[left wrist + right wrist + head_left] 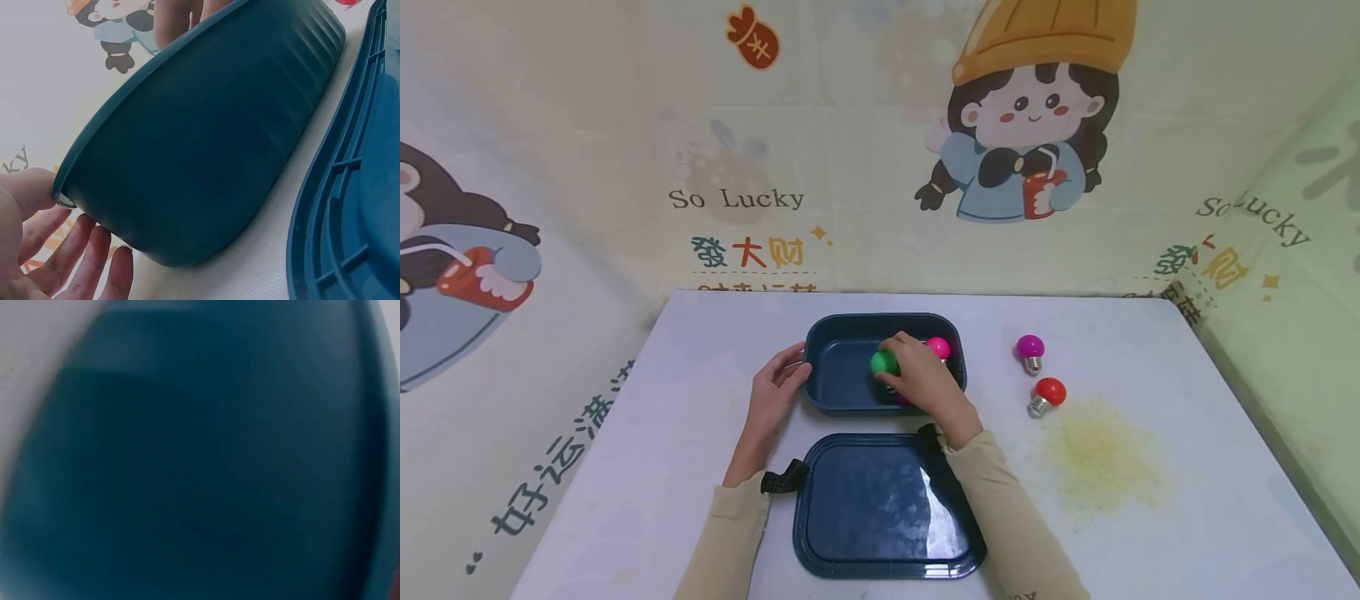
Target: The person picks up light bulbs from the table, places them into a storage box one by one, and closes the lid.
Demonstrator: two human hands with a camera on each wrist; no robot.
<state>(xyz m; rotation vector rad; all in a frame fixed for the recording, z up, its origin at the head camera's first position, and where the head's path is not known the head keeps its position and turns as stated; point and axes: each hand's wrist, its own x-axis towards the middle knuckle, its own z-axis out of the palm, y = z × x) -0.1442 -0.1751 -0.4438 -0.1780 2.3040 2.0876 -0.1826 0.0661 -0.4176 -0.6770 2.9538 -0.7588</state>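
A dark blue plastic box [842, 407] stands on the table with its top uncovered. My left hand [777, 385] holds its left end; in the left wrist view the thumb is at the rim and the fingers touch the outer wall [187, 137]. Inside the box, my right hand [925, 375] grips a green light bulb [883, 362]. A pink bulb [938, 347] lies by the box's right end, and a darker magenta one is mostly covered by the hand. The right wrist view is blurred and filled by the box wall [206, 462].
A dark blue lid [880, 508] lies in front of the box, partly under the right sleeve. To the right of the box are a purple bulb [1031, 348] and a red bulb [1049, 392]. A yellowish stain [1101, 454] marks the white table [1165, 533]. Printed cloth [865, 150] hangs behind.
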